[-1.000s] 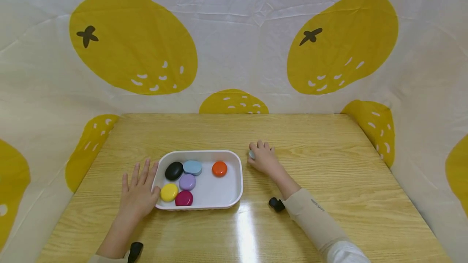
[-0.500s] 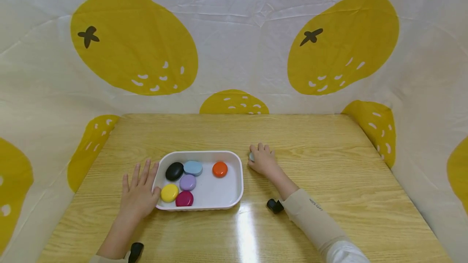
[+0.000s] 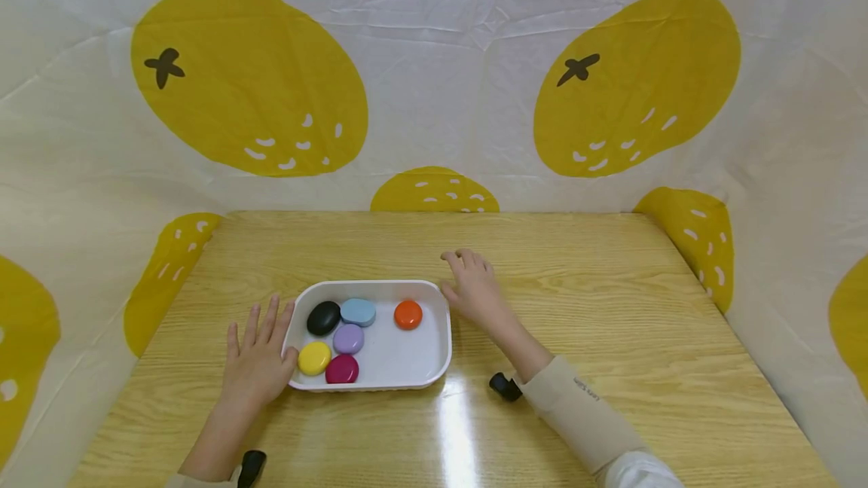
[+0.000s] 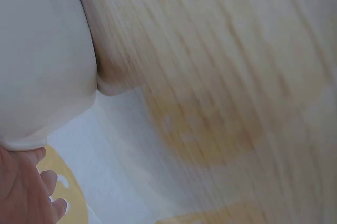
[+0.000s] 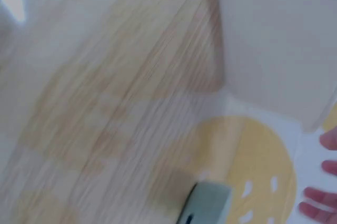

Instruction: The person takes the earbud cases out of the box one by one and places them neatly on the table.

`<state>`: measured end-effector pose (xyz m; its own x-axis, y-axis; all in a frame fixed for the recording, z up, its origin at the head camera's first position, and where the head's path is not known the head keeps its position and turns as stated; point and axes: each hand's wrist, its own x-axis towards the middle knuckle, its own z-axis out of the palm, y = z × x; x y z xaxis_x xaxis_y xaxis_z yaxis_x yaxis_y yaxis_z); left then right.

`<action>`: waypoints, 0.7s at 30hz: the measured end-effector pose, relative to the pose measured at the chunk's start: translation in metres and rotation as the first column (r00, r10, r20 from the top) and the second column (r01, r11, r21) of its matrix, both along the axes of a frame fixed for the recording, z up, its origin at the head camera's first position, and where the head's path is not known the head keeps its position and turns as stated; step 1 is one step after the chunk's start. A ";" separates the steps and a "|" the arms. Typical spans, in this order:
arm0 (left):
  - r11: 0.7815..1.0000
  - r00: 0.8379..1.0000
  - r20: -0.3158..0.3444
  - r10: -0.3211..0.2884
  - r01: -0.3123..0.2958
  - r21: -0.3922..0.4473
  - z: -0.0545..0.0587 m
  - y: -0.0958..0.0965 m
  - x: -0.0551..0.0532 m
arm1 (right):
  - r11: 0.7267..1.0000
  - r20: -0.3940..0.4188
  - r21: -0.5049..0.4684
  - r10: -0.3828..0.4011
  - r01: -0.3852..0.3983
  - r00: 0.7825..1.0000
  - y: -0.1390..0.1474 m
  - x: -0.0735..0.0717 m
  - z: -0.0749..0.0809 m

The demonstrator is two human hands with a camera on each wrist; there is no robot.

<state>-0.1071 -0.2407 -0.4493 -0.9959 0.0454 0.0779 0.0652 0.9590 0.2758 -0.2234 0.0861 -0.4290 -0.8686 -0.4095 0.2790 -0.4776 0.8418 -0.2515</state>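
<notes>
A pale grey-green piece (image 5: 208, 203), blurred at the right wrist view's lower edge, is near the white tray (image 3: 448, 337) and apart from the visible fingers; the head view doesn't show it. The right hand (image 3: 475, 294), fingers loosely spread, hovers by the tray's far corner. Six smooth pebbles (image 3: 408, 315) lie inside; the left hand (image 3: 256, 364) spreads flat alongside, thumb at the rim. The step seems to be handling the loose piece; gripping it would call for closing the right fingers.

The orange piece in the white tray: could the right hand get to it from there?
Probably yes: the right hand is beside the white tray, whose top is open, and nothing covers the orange piece; only the rim seems in between.
</notes>
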 end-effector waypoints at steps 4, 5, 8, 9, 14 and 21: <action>1.000 1.000 0.007 0.001 -0.001 0.005 0.000 0.000 0.000 | 0.987 -0.120 0.082 0.147 -0.138 0.982 -0.016 0.009 0.004; 1.000 1.000 0.007 0.001 -0.001 0.006 0.000 0.000 0.000 | 0.981 -0.137 0.114 0.174 -0.159 0.975 -0.020 0.011 0.003; 1.000 1.000 0.009 0.001 -0.001 0.010 0.000 0.000 0.000 | 0.963 -0.134 0.162 0.236 -0.213 0.962 -0.031 0.017 0.000; 1.000 1.000 0.008 0.001 -0.001 0.012 0.000 0.000 0.000 | 0.957 -0.130 0.181 0.250 -0.225 0.959 -0.035 0.019 -0.001; 1.000 1.000 0.002 0.003 -0.003 0.011 -0.001 -0.001 0.000 | 0.924 -0.135 0.262 0.319 -0.277 0.938 -0.052 0.025 -0.011; 1.000 1.000 -0.002 0.002 -0.002 0.011 -0.001 0.000 0.000 | 0.895 -0.172 0.381 0.315 -0.232 0.933 -0.066 0.026 -0.027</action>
<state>-0.1071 -0.2412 -0.4503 -0.9959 0.0427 0.0801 0.0640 0.9559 0.2865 -0.1972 0.0197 -0.4561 -0.6396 -0.7279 0.2469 -0.7097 0.6827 0.1742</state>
